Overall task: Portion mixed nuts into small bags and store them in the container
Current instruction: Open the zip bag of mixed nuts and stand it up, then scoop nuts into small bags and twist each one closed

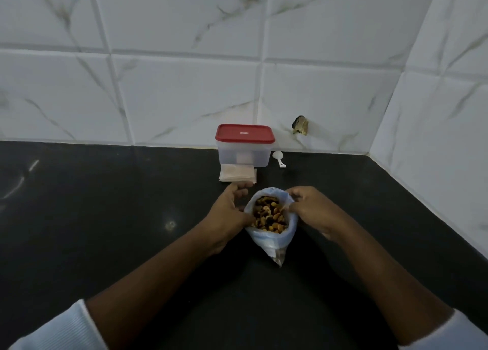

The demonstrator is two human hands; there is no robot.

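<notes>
White marble-veined wall tiles (184, 85) rise behind a dark polished desk (105, 217), meeting in a corner at the far right. Judging by how things lie, the task is at its start. The clear rectangular plastic container with a red lid (245, 149) stands at the far edge against the wall with its lid on. Something pale shows through its side, though whether that is a filled portion I cannot tell. Just near of it, touching or almost so, lies a flat stack of small pale bags (237, 174), which look unfilled. A small white plastic scoop (279, 158) rests just right of the container, with nothing in it that I can see. Scooping, filling, sealing and storing all seem still to do.

The stock sits at the near centre: a clear plastic bag (266, 240) standing on the desk with its mouth open and mixed nuts (269, 215) filling it close to the rim.

Both forearms reach in from the near edge (pale sleeves pushed up). The left grip (229, 212) pinches the left rim of the bag with its thumb lifted toward the stack, and the right grip (311, 209) has its fingers curled over the right rim. Together they hold the mouth wide open.
</notes>
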